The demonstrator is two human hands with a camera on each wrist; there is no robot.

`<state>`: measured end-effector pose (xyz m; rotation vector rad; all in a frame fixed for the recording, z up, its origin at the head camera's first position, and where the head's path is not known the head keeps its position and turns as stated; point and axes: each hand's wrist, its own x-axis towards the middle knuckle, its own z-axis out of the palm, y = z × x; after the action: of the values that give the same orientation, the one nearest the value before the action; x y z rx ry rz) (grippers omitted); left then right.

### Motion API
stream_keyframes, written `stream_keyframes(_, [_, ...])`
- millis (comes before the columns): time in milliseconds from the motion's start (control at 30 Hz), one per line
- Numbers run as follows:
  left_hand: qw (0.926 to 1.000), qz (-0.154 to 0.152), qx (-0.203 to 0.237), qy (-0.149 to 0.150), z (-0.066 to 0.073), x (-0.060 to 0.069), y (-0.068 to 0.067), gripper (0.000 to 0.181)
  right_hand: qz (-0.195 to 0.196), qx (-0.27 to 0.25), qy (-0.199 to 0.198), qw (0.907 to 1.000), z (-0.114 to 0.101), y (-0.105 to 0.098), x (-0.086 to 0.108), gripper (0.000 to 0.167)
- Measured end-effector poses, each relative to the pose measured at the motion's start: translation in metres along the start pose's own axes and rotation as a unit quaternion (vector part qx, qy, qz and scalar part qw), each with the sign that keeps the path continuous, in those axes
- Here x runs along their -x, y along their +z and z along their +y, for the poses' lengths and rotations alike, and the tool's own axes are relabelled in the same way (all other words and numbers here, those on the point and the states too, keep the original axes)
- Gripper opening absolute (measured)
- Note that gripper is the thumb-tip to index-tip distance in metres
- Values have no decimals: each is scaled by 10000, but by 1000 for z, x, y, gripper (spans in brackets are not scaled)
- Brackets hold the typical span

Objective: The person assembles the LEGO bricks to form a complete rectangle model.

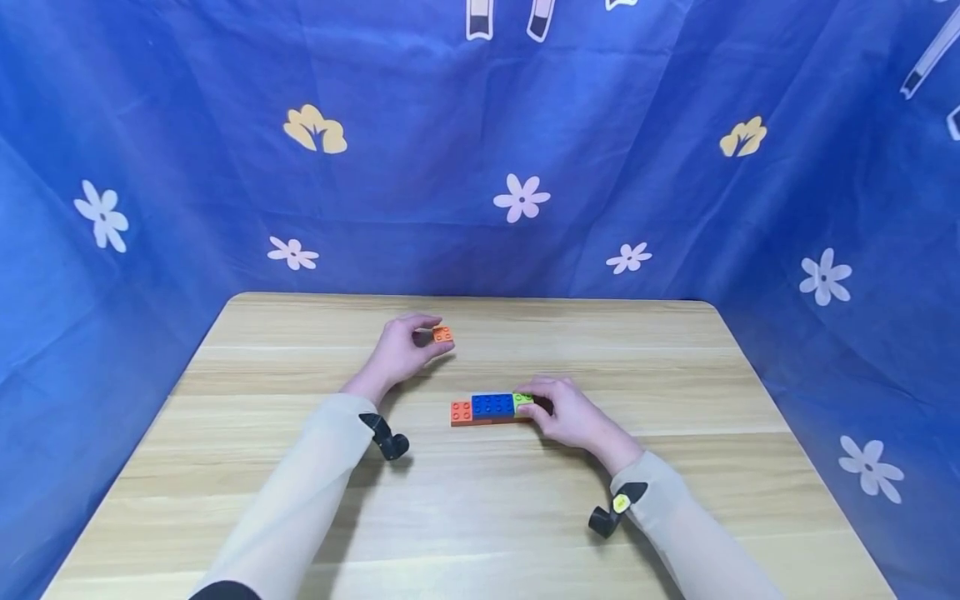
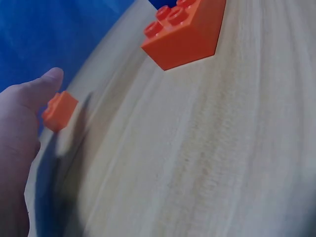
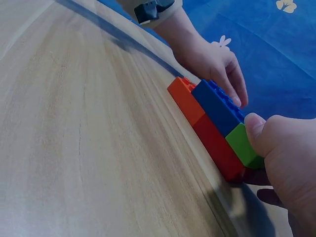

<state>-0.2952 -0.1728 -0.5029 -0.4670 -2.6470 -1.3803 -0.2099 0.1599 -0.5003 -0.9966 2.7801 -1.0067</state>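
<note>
A low built row of toy building bricks lies on the table, with an orange brick point(image 3: 185, 101) and a red brick point(image 3: 219, 148) as its bottom layer. On top sit a long blue brick point(image 1: 492, 405) and a green brick point(image 3: 244, 146) at the right end; the orange end's studs are bare. My right hand point(image 1: 564, 412) grips the row at its green end, thumb on the near side. Farther back and left, my left hand point(image 1: 397, 354) pinches a small loose orange brick point(image 1: 442, 334) between thumb and fingers, its studs facing up.
Both hands work over a light wood-grain table point(image 1: 247, 358). A blue curtain point(image 1: 420, 167) with printed flowers stands behind and at both sides. Black wrist cameras are strapped over the left sleeve point(image 1: 300, 483) and the right sleeve point(image 1: 690, 525).
</note>
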Motion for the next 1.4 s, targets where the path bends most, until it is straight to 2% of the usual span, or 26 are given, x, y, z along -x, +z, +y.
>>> stream_keyframes(100, [9996,-91,-272,42,-6,-3,1,62,22,7,11,10000,0,2,0,33])
stream_keyframes(267, [9988,-203,-436,-80,-12,-5,0,55,31,20,-69,10000,-1,5,-1,35])
stream_keyframes(500, [9984,-251,-499,-128,-10,-6,-5,46,129,14,-252,9996,-1,6,-1,35])
stream_keyframes(600, [9980,-198,-587,-93,-8,-6,-6,45,137,-55,-205,9997,0,6,0,36])
stream_keyframes(767, [9983,-123,-572,-10,-1,-8,-9,43,266,-197,-45,9994,4,5,2,35])
stream_keyframes(1033, [9995,-240,-167,146,10,-4,-17,38,237,-319,254,9989,4,3,3,33])
stream_keyframes(1167, [9994,-245,-20,224,17,3,-21,39,308,-407,203,9985,5,3,4,33])
stream_keyframes(1400, [9965,-446,127,689,41,24,-24,37,377,-447,69,9983,5,2,4,34])
